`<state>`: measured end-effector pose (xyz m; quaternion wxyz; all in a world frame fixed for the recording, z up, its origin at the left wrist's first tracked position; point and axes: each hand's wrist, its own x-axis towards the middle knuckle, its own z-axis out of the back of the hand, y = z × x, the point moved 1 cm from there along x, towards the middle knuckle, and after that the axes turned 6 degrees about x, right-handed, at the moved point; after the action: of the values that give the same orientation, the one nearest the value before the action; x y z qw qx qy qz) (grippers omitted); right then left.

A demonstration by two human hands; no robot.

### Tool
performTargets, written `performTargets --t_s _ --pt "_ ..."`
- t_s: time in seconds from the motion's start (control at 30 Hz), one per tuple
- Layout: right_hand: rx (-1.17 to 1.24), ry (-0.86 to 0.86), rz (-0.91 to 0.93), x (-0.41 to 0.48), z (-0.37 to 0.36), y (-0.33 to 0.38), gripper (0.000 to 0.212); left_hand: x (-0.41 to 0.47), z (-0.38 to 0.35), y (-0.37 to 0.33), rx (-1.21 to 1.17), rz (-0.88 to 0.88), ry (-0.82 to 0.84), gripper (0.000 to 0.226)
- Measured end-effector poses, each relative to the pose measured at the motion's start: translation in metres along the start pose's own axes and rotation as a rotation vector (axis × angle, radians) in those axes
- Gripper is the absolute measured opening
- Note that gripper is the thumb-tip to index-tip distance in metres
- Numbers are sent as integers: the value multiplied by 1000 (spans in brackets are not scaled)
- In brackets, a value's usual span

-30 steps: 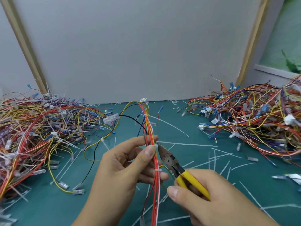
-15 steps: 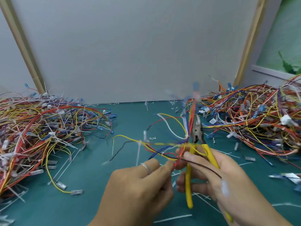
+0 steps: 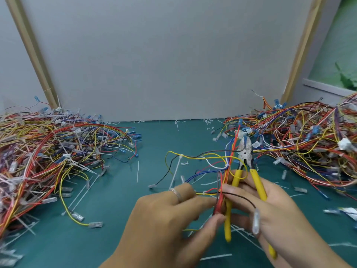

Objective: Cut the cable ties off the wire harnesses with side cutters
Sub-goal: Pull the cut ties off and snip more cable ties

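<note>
— Where's the harness?
— The wire harness [image 3: 216,168] is held over the bench [image 3: 154,149], centre-right, between both hands. A white cable tie [image 3: 177,169] hangs from its yellow wire.
— Fingers?
— The left hand [image 3: 170,215] pinches the wires. The right hand [image 3: 276,211] curls round the yellow handles of the side cutters [image 3: 257,180].
— Around?
— There is a left pile [image 3: 48,151] and a right pile [image 3: 309,144]. Lettering is too blurred to read.

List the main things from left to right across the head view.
Left wire pile → left hand pinching the harness → cutters in the right hand → right wire pile.
</note>
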<state>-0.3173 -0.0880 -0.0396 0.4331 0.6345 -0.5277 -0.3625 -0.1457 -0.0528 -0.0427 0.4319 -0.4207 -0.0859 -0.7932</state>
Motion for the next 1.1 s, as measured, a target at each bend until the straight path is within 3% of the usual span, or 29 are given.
performTargets --t_s 0.07,0.13,0.2,0.27,0.4,0.53,0.6,0.7,0.87,0.97,1.1 --pt "4 -9 0 1 2 -1 17 3 6 5 -116 148 -106 21" --pt "-4 -7 2 1 2 -1 16 7 11 17 -153 311 -260 12" --pt "-44 -3 13 1 1 0 18 12 14 29 -152 426 -291 15" --pt "-78 -17 19 0 0 1 20 14 13 37 -100 391 -178 31" --pt "-103 -55 1 2 5 -2 8 14 12 36 -48 261 -11 14" --pt "-92 -73 33 1 9 1 6 13 13 36 -130 305 16 10" --pt "-108 -45 60 1 9 4 2 12 14 34 -207 326 39 12" --pt "-132 -48 78 2 13 4 20 10 12 29 -423 396 165 13" --pt "-163 -65 12 2 15 7 10 10 11 23 -759 450 394 11" --pt "-181 -107 21 3 16 9 11 12 9 23 -876 541 339 17" --pt "-205 -244 113 3 18 13 9 14 9 33 -954 732 73 24"
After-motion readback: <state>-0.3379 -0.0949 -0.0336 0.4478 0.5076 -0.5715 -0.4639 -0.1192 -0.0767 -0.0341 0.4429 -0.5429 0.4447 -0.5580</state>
